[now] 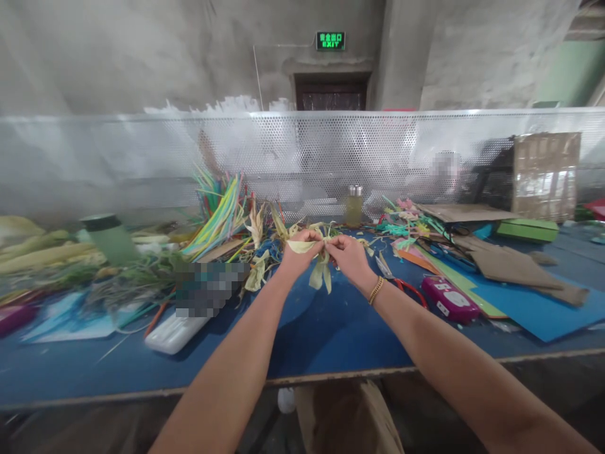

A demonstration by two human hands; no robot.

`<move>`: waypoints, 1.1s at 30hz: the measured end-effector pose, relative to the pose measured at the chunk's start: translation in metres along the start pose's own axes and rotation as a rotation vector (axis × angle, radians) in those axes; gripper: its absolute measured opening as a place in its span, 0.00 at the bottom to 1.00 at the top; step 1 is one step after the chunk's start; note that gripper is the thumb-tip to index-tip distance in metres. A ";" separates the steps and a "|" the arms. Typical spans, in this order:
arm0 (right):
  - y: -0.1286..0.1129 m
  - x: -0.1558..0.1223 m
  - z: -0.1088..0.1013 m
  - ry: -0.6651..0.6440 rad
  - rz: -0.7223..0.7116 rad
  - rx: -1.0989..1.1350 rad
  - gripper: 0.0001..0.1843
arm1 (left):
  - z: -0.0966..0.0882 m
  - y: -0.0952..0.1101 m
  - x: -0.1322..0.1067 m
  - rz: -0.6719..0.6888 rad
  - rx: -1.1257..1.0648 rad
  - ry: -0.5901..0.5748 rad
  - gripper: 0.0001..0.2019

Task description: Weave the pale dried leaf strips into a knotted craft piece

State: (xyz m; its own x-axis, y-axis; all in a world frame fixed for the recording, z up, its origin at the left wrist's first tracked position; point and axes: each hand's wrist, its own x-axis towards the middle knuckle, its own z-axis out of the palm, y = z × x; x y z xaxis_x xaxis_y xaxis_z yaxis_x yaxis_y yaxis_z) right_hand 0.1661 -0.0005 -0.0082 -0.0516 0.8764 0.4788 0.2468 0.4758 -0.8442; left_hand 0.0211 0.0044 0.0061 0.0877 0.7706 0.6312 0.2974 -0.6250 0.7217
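Over the middle of the blue table, my left hand (302, 249) and my right hand (347, 253) meet with fingertips pinched close together. Between them they grip a pale yellow-green corn husk (321, 274), whose strips hang below the fingers and stick out to the left. The exact spot where the fingers press is too small to make out. More dried husk pieces (256, 272) lie left of my left hand. Scissors (410, 289) with red handles rest just right of my right wrist, which wears a gold-coloured bracelet (376, 291).
Colourful pipe-cleaner-like stems (220, 214) stand back left, near a green cup (109, 239). A bottle (354, 207) stands behind my hands. A magenta case (449, 297), blue sheet (534, 315) and cardboard pieces (515, 261) lie right. A perforated metal panel (265, 151) closes the back.
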 end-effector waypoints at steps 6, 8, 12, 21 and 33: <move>0.000 0.006 -0.005 0.034 0.109 0.109 0.06 | -0.001 -0.005 0.001 0.057 -0.089 -0.136 0.07; -0.004 0.006 -0.008 0.014 0.134 0.175 0.09 | -0.002 -0.005 0.001 0.044 -0.083 -0.148 0.07; -0.007 0.007 -0.013 -0.131 0.184 0.268 0.11 | -0.003 0.000 0.002 -0.009 -0.075 -0.147 0.06; -0.005 0.016 -0.033 -0.320 0.343 0.331 0.10 | -0.003 0.005 -0.004 -0.136 -0.132 -0.291 0.07; -0.001 0.024 -0.046 -0.676 0.553 0.486 0.13 | -0.007 0.008 -0.010 -0.405 -0.442 -0.578 0.14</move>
State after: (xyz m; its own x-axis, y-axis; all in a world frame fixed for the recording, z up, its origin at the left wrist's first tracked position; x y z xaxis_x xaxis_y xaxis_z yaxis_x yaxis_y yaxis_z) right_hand 0.2092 0.0165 0.0155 -0.6258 0.7704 -0.1214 -0.0127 -0.1657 -0.9861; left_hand 0.0164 -0.0090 0.0075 0.5643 0.8136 0.1400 0.0210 -0.1836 0.9828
